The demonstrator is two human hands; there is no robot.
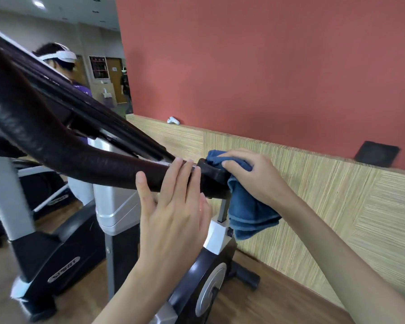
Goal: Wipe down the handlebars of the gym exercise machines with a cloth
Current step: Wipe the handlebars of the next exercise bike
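- Left hand (173, 202): fingers straight and together, laid flat against the near side of the handlebar (91, 164), a thick dark tube with a grainy padded cover.
- Right hand (250, 174): at the handlebar's end, fingers curled over a soft blue cloth (246, 211), gripping it against the smooth black end cap; folds hang below.
- Under the handlebar: glossy black-and-silver bike housing (206, 284).
- Beyond the handlebar: streaky wood-grain panelling (313, 195), then a matte red wall (267, 66).

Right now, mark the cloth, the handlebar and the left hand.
cloth (246, 206), head view, on its hanging folds.
handlebar (91, 160), head view, on the dark padded grip.
left hand (173, 213), head view, on the back of the hand.
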